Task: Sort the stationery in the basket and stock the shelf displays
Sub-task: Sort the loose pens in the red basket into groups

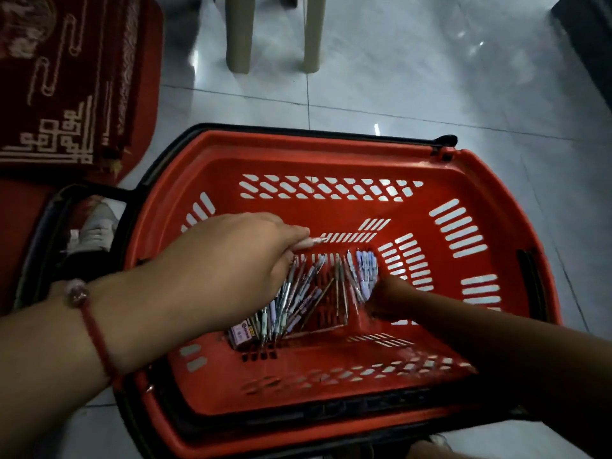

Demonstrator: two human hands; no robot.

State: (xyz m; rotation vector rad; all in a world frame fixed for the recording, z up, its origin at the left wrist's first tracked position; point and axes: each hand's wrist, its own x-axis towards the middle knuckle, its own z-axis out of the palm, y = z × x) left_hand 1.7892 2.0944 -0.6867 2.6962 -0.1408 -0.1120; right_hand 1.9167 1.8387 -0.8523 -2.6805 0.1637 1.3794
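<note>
A red plastic shopping basket (331,154) with slotted walls sits on the tiled floor below me. Several pens (318,293) lie piled on its bottom, and a small pale purple box (243,334) rests at the pile's near left end. My left hand (231,260) reaches into the basket from the left and grips a bunch of pens, with one pale pink pen (311,241) sticking out past my fingers. My right hand (389,298) comes in from the right, its fingers closed around a cluster of lilac pens (366,270) at the right side of the pile.
A dark red patterned mat (66,77) lies at the left. Two beige plastic furniture legs (238,34) stand on the floor beyond the basket. A black basket handle frame (43,233) lies at the left, with a shoe (96,230) showing inside it.
</note>
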